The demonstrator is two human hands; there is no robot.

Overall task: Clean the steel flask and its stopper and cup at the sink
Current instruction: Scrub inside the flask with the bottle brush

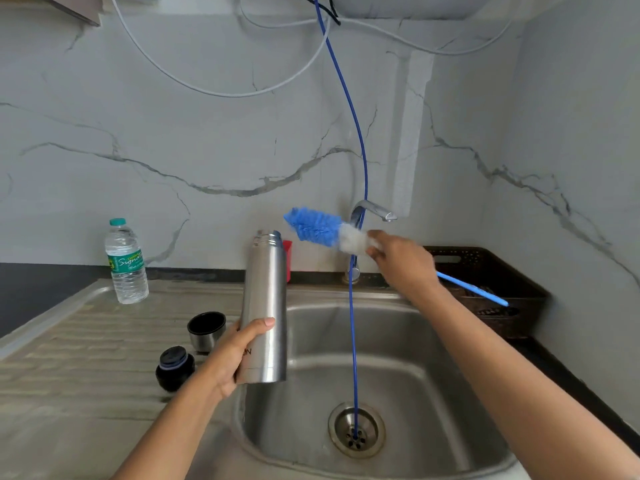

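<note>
Left hand [228,355] wrapped round lower flask [265,306], upright and uncapped at sink [433,341] edge, right hand [403,261] gripping brush [315,228] near bristles, head beside flask mouth, cup [206,330] and stopper [175,368] on drainboard [69,375]

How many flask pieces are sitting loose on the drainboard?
2: the steel cup stands upright just left of the held steel flask; the black stopper sits in front of it, nearer the camera. The left hand may hide more.
</note>
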